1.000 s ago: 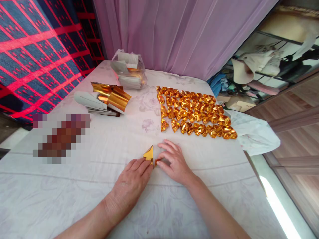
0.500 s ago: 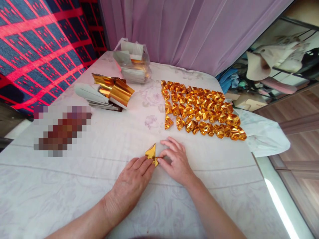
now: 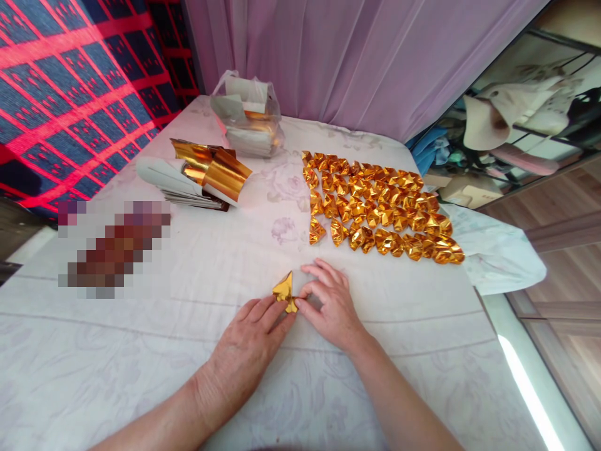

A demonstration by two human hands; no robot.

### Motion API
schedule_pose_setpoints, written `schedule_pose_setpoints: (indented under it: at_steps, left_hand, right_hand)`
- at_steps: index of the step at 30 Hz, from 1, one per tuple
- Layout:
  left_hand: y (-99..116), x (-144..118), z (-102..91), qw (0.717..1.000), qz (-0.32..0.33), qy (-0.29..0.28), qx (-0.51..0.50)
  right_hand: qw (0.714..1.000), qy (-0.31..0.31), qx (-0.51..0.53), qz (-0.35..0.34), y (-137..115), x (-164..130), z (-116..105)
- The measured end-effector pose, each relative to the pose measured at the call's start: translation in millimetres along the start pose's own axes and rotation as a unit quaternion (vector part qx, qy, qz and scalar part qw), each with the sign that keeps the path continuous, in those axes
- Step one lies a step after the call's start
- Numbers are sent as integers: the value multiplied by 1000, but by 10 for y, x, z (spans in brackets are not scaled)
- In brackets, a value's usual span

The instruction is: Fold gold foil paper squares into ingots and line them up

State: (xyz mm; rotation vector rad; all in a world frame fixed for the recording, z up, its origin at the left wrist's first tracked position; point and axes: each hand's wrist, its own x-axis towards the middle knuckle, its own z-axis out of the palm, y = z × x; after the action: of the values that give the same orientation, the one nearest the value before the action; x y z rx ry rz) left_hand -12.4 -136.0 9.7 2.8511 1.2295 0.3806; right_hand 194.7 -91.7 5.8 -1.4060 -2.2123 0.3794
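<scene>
Head view is showing both hands working a small, shiny gold foil paper piece (image 3: pixel 285 292), partly folded into a pointed, triangular shape, lying on the white floral-patterned cloth-covered surface (image 3: pixel 141 351) just in front of the person; the left hand (image 3: pixel 251 347) is resting flat with fingers pressed together, fingertips touching the piece's lower edge, while the right hand (image 3: pixel 328 300) is pinching its right corner between thumb and forefinger, the other fingers spreading loosely; the foil is looking thin, crisp and slippery, so, as a judgement, it could be sliding on the soft cloth if the left fingertips are easing off, and the crease could be landing crooked; too hard a pinch could be crumpling or tearing the metallic skin; beyond the hands, rows of finished crinkled gold foil folded shapes (image 3: pixel 380 210) are lying close together, and a careless sleeve or wrist could be scattering them; to the left, a stack of flat gold-faced paper sheets with curling edges (image 3: pixel 201 178) is sitting near a clear plastic bag of more paper (image 3: pixel 246 119).
</scene>
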Motion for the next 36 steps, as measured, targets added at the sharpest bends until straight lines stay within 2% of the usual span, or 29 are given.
schedule_pose_setpoints:
  at_steps: [14,28,36]
  left_hand:
    - [5,18,-4,1000,-10,-1,-16]
    - [14,10,4,999,-18,-30,-21]
    - [17,42,-46,999,-18,-28,-14]
  right_hand:
    - [1000,-7,7,7,-3,5,-9]
    - [1000,-12,5,17,-8,8,-3]
    - [1000,-20,1,10,-15,12,-25]
